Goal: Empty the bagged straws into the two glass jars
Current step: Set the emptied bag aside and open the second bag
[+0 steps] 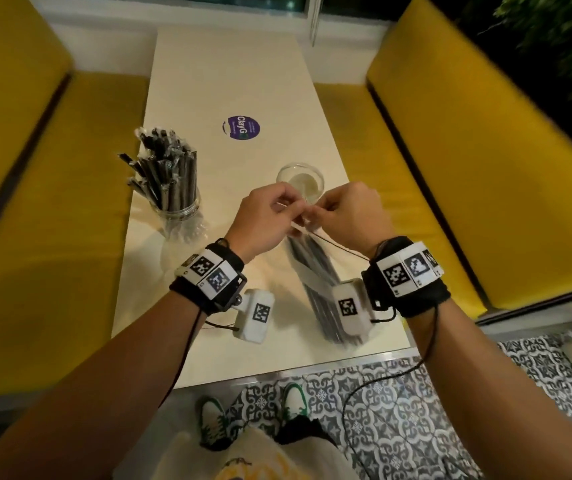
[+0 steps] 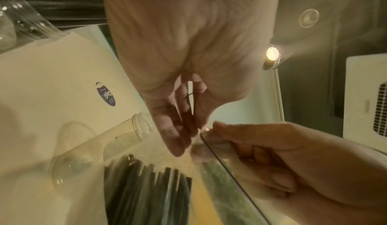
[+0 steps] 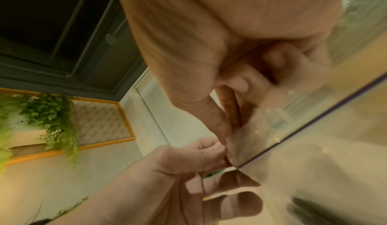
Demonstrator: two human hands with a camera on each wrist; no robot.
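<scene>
A clear plastic bag (image 1: pixel 312 268) of black straws (image 2: pixel 146 187) stands tilted on the cream table (image 1: pixel 229 74), its top lifted between my hands. My left hand (image 1: pixel 288 206) pinches the bag's top edge with thumb and fingertips. Facing it, my right hand (image 1: pixel 319 211) pinches the same edge. In the right wrist view the bag (image 3: pixel 314 145) fills the right side. An empty glass jar (image 1: pixel 300 181) stands just beyond my hands. A second jar (image 1: pixel 177 202), at the table's left edge, is packed with wrapped black straws.
Crumpled clear plastic (image 1: pixel 184 233) lies at the foot of the filled jar. A purple round sticker (image 1: pixel 241 128) marks the table's middle. Yellow benches (image 1: pixel 52 202) flank the table on both sides. The table's front edge (image 1: pixel 295 368) is close to my body.
</scene>
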